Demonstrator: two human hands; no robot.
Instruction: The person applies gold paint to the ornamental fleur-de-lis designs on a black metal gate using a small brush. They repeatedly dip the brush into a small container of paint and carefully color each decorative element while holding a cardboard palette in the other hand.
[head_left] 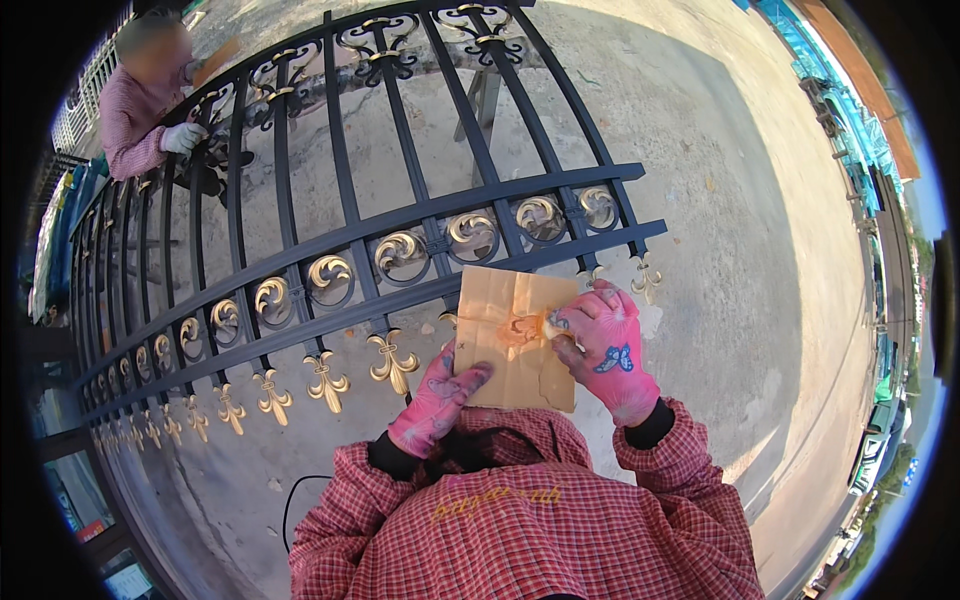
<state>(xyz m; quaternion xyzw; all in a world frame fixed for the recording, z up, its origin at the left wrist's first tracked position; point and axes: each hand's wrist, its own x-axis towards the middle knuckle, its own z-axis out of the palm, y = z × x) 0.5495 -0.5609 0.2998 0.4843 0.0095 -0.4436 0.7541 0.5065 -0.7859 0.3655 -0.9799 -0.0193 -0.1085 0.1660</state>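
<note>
My left hand [438,400], in a pink glove with dark stains, grips a piece of brown cardboard [490,370] by its left edge, thumb on top. A shiny orange-gold smear [520,328] marks the middle of the cardboard. At its right side, my right hand [608,345] has its fingers pinched together close to the smear. Its pink glove bears a blue butterfly. A small yellowish bit shows at those fingertips, too hidden to name. Just beyond the cardboard lies a black metal fence panel [420,290] with gold scrolls [400,252] and gold spear-shaped finials [393,362].
At the far left, a co-worker [140,120] in a checked top rests a gloved hand [184,138] on the panel. A stand leg [482,105] shows under the panel. A thin black cable [288,505] lies on the concrete floor [720,300] at lower left.
</note>
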